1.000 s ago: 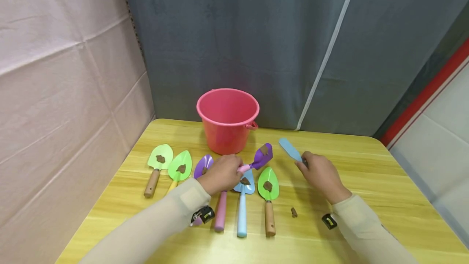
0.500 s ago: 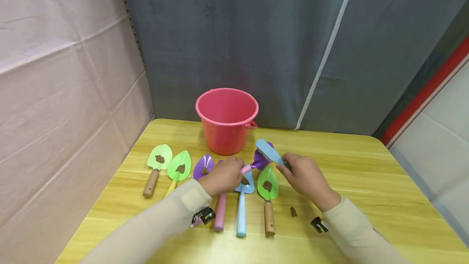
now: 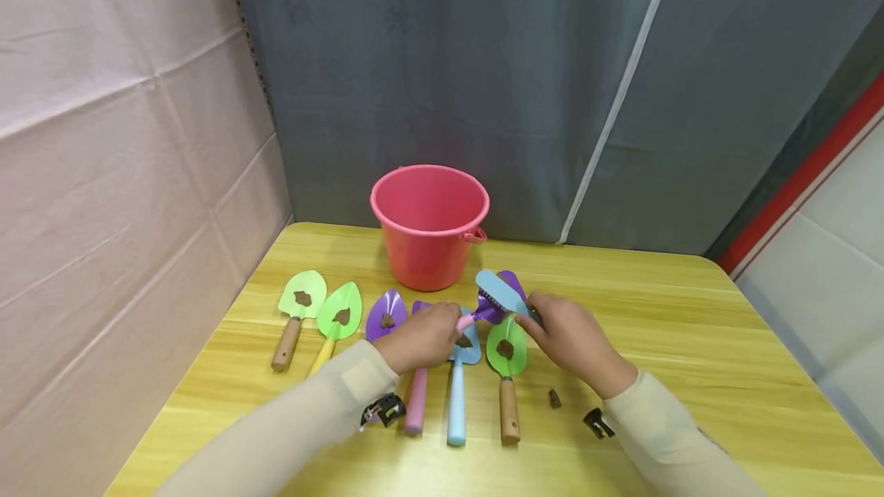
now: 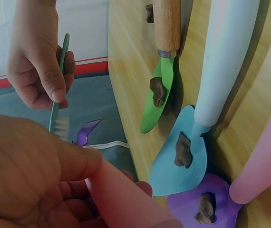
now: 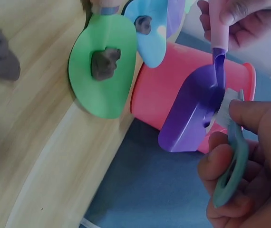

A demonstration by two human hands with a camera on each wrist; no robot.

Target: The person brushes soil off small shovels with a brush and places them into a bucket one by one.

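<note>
My left hand (image 3: 423, 336) grips the pink handle of a trowel with a purple blade (image 5: 192, 111), raised above the table. In my right hand (image 3: 575, 340) is a blue brush (image 3: 500, 291), its white bristles (image 5: 225, 110) against the inner face of that blade near the handle. The brush hides much of the blade in the head view. Below lie a green trowel (image 3: 509, 413) with a wooden handle, a light blue trowel (image 3: 456, 405) and a purple trowel (image 3: 385, 313). Each bears a brown lump.
A pink bucket (image 3: 428, 251) stands at the back of the wooden table (image 3: 663, 313). Farther left lie a pale green trowel (image 3: 287, 343) and a bright green trowel (image 3: 340, 305) with a yellow handle. One loose brown lump (image 3: 555, 398) rests right of the trowels.
My right hand has brought the brush leftward from beside the held trowel onto its blade, then slightly closer to the handle. My left hand has stayed nearly still.
</note>
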